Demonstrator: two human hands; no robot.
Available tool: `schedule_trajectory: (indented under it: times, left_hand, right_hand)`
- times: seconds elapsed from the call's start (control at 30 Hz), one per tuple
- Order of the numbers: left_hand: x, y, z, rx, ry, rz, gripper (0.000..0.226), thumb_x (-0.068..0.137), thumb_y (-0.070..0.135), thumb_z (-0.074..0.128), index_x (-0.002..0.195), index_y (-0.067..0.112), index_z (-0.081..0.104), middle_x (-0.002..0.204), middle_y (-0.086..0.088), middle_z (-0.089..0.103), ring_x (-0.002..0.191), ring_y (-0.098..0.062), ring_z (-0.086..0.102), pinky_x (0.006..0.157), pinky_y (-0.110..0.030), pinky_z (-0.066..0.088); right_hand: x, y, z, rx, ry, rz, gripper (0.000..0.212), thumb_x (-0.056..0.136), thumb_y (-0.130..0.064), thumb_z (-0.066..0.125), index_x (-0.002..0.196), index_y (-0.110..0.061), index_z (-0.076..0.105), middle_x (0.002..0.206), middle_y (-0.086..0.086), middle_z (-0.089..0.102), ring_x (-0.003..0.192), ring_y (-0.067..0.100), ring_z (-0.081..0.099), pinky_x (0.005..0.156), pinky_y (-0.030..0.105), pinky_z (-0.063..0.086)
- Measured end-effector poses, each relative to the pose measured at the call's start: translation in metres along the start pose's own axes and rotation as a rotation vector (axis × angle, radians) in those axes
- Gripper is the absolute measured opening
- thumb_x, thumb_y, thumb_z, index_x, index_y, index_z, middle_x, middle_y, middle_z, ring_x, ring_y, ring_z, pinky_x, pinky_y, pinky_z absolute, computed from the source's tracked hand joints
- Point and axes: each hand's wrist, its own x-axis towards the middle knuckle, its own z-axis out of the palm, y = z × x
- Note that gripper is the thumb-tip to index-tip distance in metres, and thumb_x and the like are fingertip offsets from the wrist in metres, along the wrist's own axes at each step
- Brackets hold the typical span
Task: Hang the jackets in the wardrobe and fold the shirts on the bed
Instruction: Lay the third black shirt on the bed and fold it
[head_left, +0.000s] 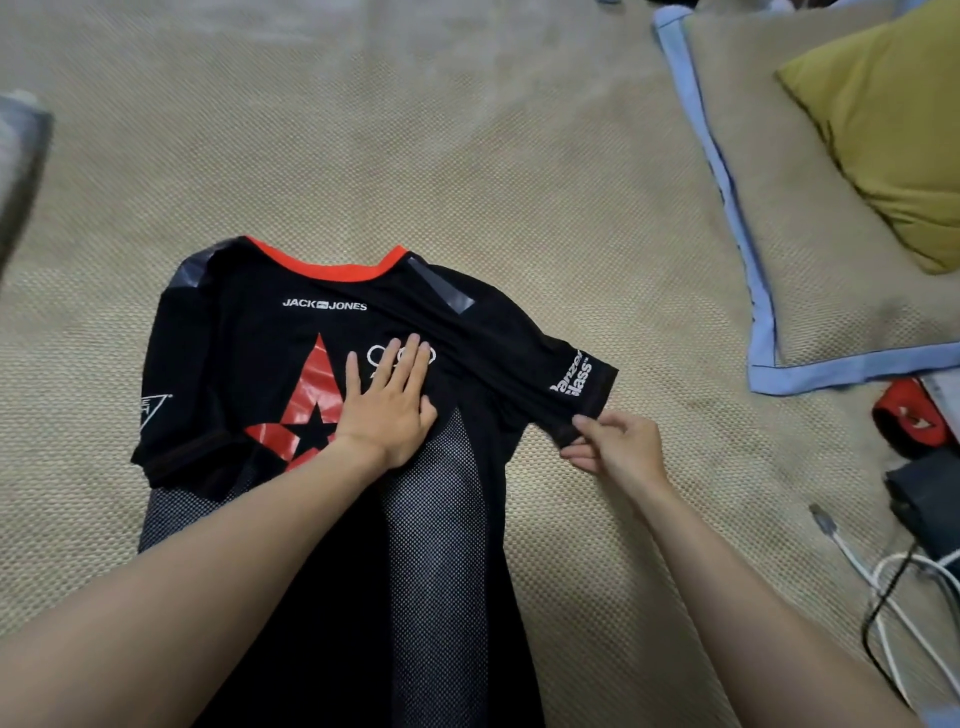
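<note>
Folding has barely begun, I judge: my left hand (387, 402) presses flat on the black shirt (291, 364) spread on the bed (467, 156), my right hand (615, 441) pinches its sleeve (576, 384), no fold made.

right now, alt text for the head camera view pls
A black jersey with an orange collar lies on a woven mat; the left hand presses flat on its chest while the right hand pinches the sleeve hem. An olive pillow and white cables lie at right.
</note>
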Motion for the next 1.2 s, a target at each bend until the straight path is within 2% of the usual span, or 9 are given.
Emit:
schedule_trajectory:
  times: [0.17,0.3,0.4,0.5,0.67,0.83,0.93,1.1,1.2]
  left_hand:
    - [-0.010,0.000,0.002,0.041,0.002,0.018,0.067,0.102,0.042,0.019,0.160,0.020,-0.008,0.168,0.005,-0.014,0.155,-0.015,-0.014,0.120,-0.061,-0.008]
    - [-0.012,0.000,0.002,0.043,-0.009,0.023,0.068,0.102,0.042,0.020,0.160,0.020,-0.008,0.168,0.005,-0.014,0.155,-0.015,-0.012,0.121,-0.060,-0.006]
    - [-0.008,0.002,-0.007,0.022,0.007,0.022,0.071,0.099,0.042,0.029,0.161,0.019,0.006,0.169,0.003,-0.001,0.156,-0.018,0.000,0.121,-0.059,-0.003]
    - [0.003,0.004,-0.026,-0.007,0.197,0.023,0.059,0.087,0.045,0.041,0.138,0.017,0.047,0.144,-0.003,0.047,0.133,-0.025,0.046,0.114,-0.057,0.024]
    - [0.062,-0.019,-0.070,-0.195,0.373,-0.163,0.045,0.098,0.040,0.044,0.130,0.010,0.053,0.131,-0.009,0.054,0.122,-0.030,0.050,0.103,-0.050,0.034]
    - [0.117,-0.051,-0.097,-0.358,0.206,-0.343,0.036,0.096,0.051,0.056,0.104,0.019,0.069,0.111,-0.005,0.067,0.116,-0.030,0.058,0.104,-0.048,0.042]
    - [0.134,-0.059,-0.092,-0.555,0.117,-0.335,0.029,0.090,0.044,0.068,0.071,0.022,0.066,0.083,0.004,0.068,0.099,-0.025,0.065,0.104,-0.045,0.045]
    - [0.149,-0.060,-0.095,-0.864,0.295,-0.421,0.023,0.096,0.030,0.062,0.076,0.021,0.056,0.081,-0.001,0.057,0.082,-0.019,0.054,0.072,-0.030,0.041]
    - [0.161,-0.065,-0.097,-0.925,0.346,-0.487,0.029,0.095,0.031,0.062,0.070,0.022,0.050,0.081,0.000,0.056,0.083,-0.018,0.052,0.072,-0.029,0.040]
  right_hand:
    - [0.006,-0.024,-0.001,-0.092,0.105,-0.107,0.034,0.099,-0.024,0.066,0.080,0.004,0.068,0.061,0.010,0.065,0.043,0.017,0.056,0.046,0.027,0.051]
    - [0.028,-0.050,-0.004,-0.108,0.281,-0.140,0.035,0.095,-0.025,0.066,0.074,0.002,0.066,0.062,0.003,0.056,0.057,0.014,0.049,0.054,0.025,0.037]
    - [0.039,-0.067,-0.002,0.215,0.175,0.021,0.017,0.096,-0.019,0.061,0.083,-0.009,0.067,0.057,-0.001,0.063,0.047,0.010,0.057,0.052,0.022,0.044]
    - [0.042,-0.064,0.002,0.305,0.010,0.100,0.022,0.101,-0.018,0.047,0.081,-0.015,0.055,0.043,-0.007,0.050,0.041,0.010,0.052,0.063,0.029,0.054]
    - [0.043,-0.046,0.006,-0.108,-0.077,0.024,0.011,0.095,-0.015,0.050,0.100,-0.010,0.057,0.065,0.005,0.057,0.043,0.019,0.057,0.044,0.024,0.046]
    - [0.057,-0.038,0.005,-0.221,-0.058,-0.155,0.033,0.101,-0.027,0.061,0.098,0.005,0.060,0.048,0.002,0.052,0.033,0.014,0.047,0.038,0.023,0.037]
    - [0.068,-0.043,0.006,-0.199,0.019,-0.230,0.026,0.102,-0.022,0.059,0.106,0.001,0.070,0.064,0.000,0.063,0.049,0.007,0.056,0.042,0.018,0.041]
    - [0.093,-0.051,0.010,0.030,0.112,-0.176,0.018,0.103,-0.020,0.055,0.109,-0.011,0.070,0.096,0.003,0.072,0.087,0.020,0.070,0.066,0.027,0.056]
    - [0.107,-0.057,0.016,0.106,0.200,-0.149,0.020,0.102,-0.017,0.053,0.105,-0.003,0.066,0.090,0.008,0.065,0.080,0.026,0.063,0.052,0.023,0.049]
